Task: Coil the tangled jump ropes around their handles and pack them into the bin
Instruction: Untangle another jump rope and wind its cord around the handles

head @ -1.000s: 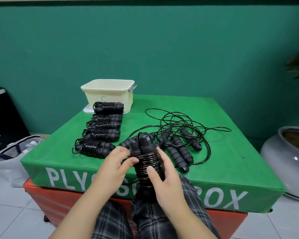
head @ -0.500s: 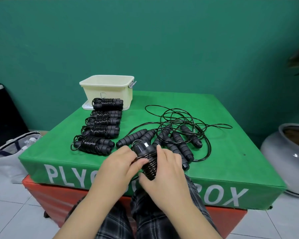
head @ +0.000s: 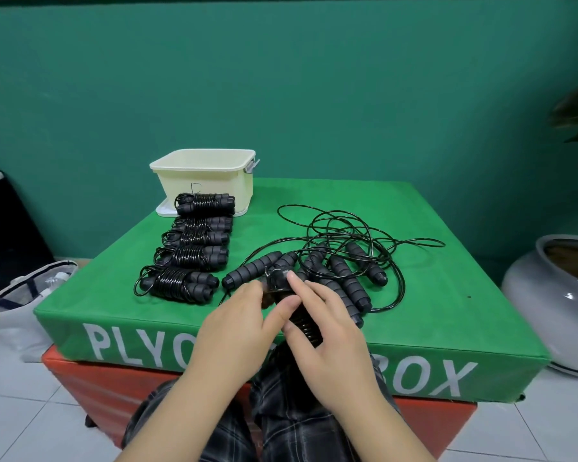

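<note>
Black coiled rope bundle [head: 306, 323] held by both hands at the green box [head: 447, 295] near edge: left hand [head: 237, 325] pinches its top end, right hand [head: 327, 341] wraps around the coil. Five finished bundles [head: 194, 251] in a row on the left, running to the cream bin [head: 207, 175] at far left. Loose tangled ropes [head: 344, 258] sit just right of the hands.
</note>
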